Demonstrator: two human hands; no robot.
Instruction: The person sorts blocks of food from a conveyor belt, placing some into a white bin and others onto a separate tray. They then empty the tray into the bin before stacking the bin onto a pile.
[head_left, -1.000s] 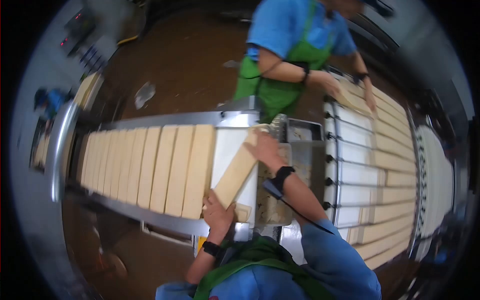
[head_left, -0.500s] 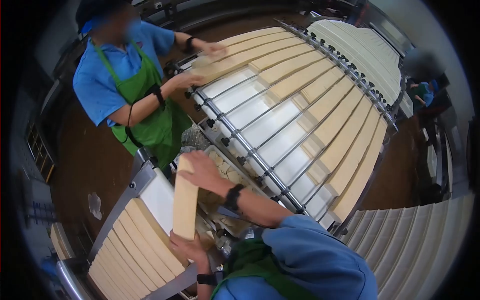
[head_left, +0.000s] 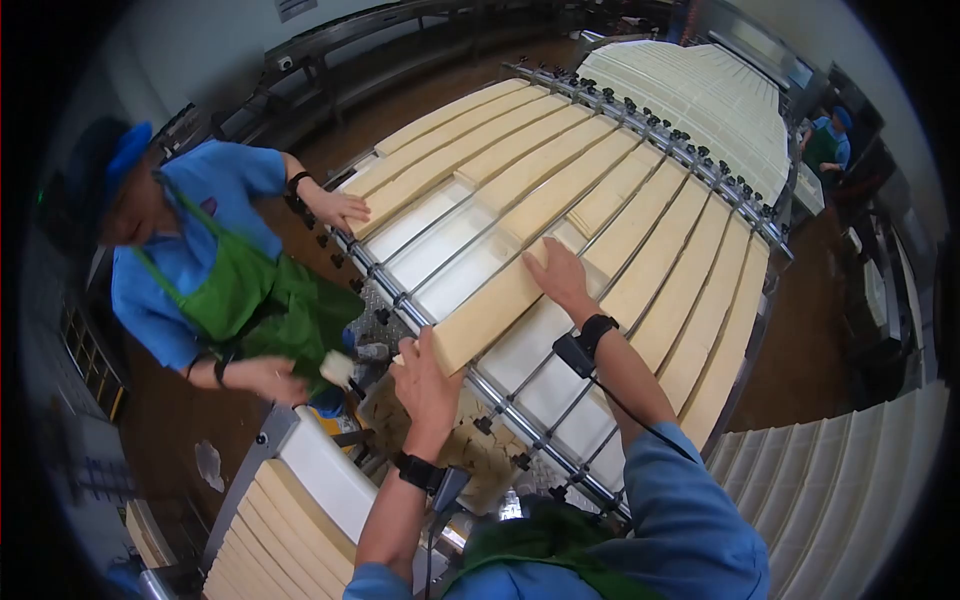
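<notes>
A long, thick, pale-yellow strip (head_left: pixel 490 312) stretches between my hands, over a lane of the white table divided by metal rods. My left hand (head_left: pixel 428 385) grips its near end, by the table's front rail. Its far end is in my right hand (head_left: pixel 560 275), with the fingers along the top and side. Beyond that end, another pale strip (head_left: pixel 603 205) lies in line. Similar strips (head_left: pixel 690 280) fill the lanes to the right, separated by metal rods (head_left: pixel 568 412).
A co-worker in a green apron (head_left: pixel 250 300) stands at left, one hand on a strip. Below left, a sloped rack (head_left: pixel 275 535) holds several strips. A bin of scraps (head_left: pixel 465 450) sits under the front rail (head_left: pixel 510 405). Ridged white panels (head_left: pixel 830 490) lie at lower right.
My hands have moved from the rack side up and right onto the lane table with a strip. The co-worker has shifted left and lowered one hand, which holds a small pale piece.
</notes>
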